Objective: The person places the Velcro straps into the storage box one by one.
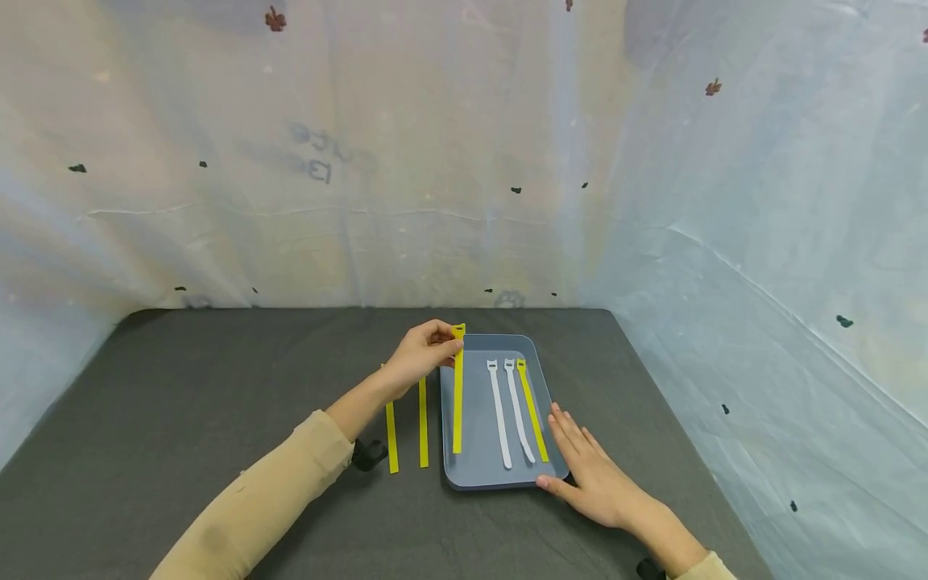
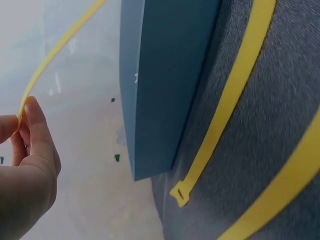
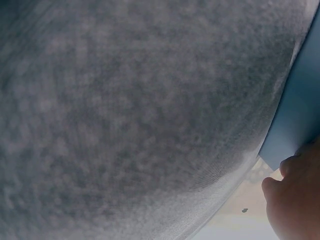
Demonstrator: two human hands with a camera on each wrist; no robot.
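My left hand [image 1: 424,352] pinches a yellow cable tie strap [image 1: 458,403] near its slotted head, over the left part of a blue-grey tray [image 1: 474,477]. In the left wrist view, thumb and fingertips grip the strap [image 2: 55,51] beside the tray's side wall [image 2: 162,90]. Inside the tray lie two white straps [image 1: 499,415] and one yellow strap [image 1: 533,411], side by side with heads toward the far end. My right hand [image 1: 590,475] rests with fairly straight fingers against the tray's right rim near the front corner.
Two more yellow straps [image 1: 424,423] lie on the dark grey cloth left of the tray, partly behind the left arm. Cloth-covered table [image 1: 217,403] spreads around the tray. Pale plastic sheeting [image 1: 435,161] hangs behind and along the sides.
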